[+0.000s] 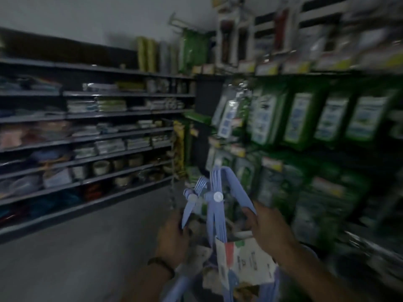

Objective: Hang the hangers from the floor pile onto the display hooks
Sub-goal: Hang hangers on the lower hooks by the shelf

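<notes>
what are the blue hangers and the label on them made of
The blue hangers look like moulded plastic, matte pale blue: one even colour, thin flat arms. The label looks like printed card or paper, white with coloured print and slightly bent; the blur leaves that open.
</notes>
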`<state>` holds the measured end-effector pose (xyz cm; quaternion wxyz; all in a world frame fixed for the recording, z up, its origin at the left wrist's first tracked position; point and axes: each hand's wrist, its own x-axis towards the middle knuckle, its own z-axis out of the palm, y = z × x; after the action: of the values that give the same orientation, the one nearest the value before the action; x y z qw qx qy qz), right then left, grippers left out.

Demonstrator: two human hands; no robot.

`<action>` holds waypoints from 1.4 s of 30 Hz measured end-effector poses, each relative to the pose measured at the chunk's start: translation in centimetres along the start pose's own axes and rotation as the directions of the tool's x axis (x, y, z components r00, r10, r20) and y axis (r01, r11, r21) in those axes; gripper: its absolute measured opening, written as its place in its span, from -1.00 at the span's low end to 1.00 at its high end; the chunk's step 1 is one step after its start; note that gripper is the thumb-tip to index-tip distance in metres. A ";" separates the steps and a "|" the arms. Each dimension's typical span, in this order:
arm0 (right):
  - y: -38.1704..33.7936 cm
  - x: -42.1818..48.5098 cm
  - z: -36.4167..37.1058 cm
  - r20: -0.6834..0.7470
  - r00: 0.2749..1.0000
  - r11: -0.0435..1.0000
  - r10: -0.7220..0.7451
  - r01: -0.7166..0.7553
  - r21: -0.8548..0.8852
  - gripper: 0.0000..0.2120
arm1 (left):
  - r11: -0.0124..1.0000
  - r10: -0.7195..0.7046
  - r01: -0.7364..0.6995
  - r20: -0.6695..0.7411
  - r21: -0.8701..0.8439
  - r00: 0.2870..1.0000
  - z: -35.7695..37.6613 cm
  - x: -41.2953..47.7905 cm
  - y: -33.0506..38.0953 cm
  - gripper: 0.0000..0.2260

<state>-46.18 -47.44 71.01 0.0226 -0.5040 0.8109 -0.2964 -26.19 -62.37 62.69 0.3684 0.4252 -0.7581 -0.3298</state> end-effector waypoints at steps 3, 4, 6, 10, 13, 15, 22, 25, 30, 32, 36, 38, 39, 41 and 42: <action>2.2 -4.8 -6.5 -0.090 0.983 0.986 0.162 -0.166 -0.033 -0.70 | 0.983 0.168 -0.164 0.045 -0.083 0.985 1.3 -1.3 5.2 -0.76; 2.9 -6.5 -8.7 -0.124 0.969 0.974 0.215 -0.222 -0.043 -0.72 | 0.975 0.207 -0.202 0.054 -0.097 0.977 1.9 -1.7 7.0 -0.81; 4.0 -10.1 -13.0 -0.216 0.939 0.954 0.268 -0.290 -0.074 -0.78 | 0.960 0.260 -0.250 0.069 -0.129 0.963 3.2 -2.5 10.4 -0.90; 7.3 -16.8 -20.6 -0.403 0.866 0.926 0.296 -0.363 -0.102 -0.84 | 0.874 0.467 -0.453 0.046 -0.174 0.883 5.8 -5.3 18.6 -0.81; 9.6 -21.8 -26.4 -0.488 0.828 0.903 0.277 -0.398 -0.163 -0.89 | 0.777 0.621 -0.607 0.046 -0.165 0.782 7.9 -8.2 25.3 -0.77; 11.3 -25.0 -30.5 -0.543 0.798 0.854 0.261 -0.453 -0.255 -0.85 | 0.682 0.724 -0.712 0.015 -0.167 0.690 9.2 -10.6 30.0 -0.86; 15.6 -35.3 -46.1 -0.697 0.670 0.722 0.255 -0.611 -0.324 -0.77 | 0.524 0.827 -0.758 0.016 -0.388 0.562 15.2 -19.4 46.1 -0.93; 17.6 -39.3 -52.3 -0.720 0.658 0.664 0.220 -0.642 -0.384 -0.79 | 0.492 0.855 -0.734 0.100 -0.467 0.509 17.4 -22.7 52.5 -0.88; 19.9 -44.3 -60.1 -0.751 0.649 0.585 0.119 -0.657 -0.475 -0.79 | 0.447 0.893 -0.645 0.263 -0.619 0.366 20.1 -26.4 61.5 -0.73; 20.5 -45.3 -62.5 -0.769 0.623 0.551 0.143 -0.696 -0.461 -0.83 | 0.443 0.895 -0.592 0.295 -0.673 0.334 20.9 -27.9 64.7 -0.78; 21.6 -47.0 -65.8 -0.817 0.560 0.557 0.135 -0.725 -0.405 -0.93 | 0.381 0.924 -0.474 0.312 -0.794 0.221 21.8 -31.5 69.9 -0.75; 22.0 -48.0 -67.1 -0.836 0.528 0.542 0.151 -0.751 -0.377 -0.95 | 0.360 0.933 -0.438 0.306 -0.823 0.191 22.4 -32.7 72.2 -0.59; 22.0 -48.5 -67.7 -0.843 0.510 0.544 0.170 -0.762 -0.351 -0.95 | 0.358 0.933 -0.416 0.308 -0.836 0.185 22.8 -33.4 73.2 -0.56; 21.8 -49.6 -69.1 -0.865 0.461 0.550 0.196 -0.782 -0.293 -0.93 | 0.343 0.939 -0.376 0.300 -0.861 0.169 23.6 -34.7 75.5 -0.56; 21.7 -50.2 -69.9 -0.875 0.443 0.539 0.197 -0.794 -0.280 -0.91 | 0.334 0.942 -0.352 0.294 -0.874 0.164 23.9 -35.5 76.6 -0.59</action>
<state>-62.47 33.15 104.49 -0.4063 -0.0120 0.9024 -0.1432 -63.92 5.85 102.91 0.2143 -0.3341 -0.7738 -0.4936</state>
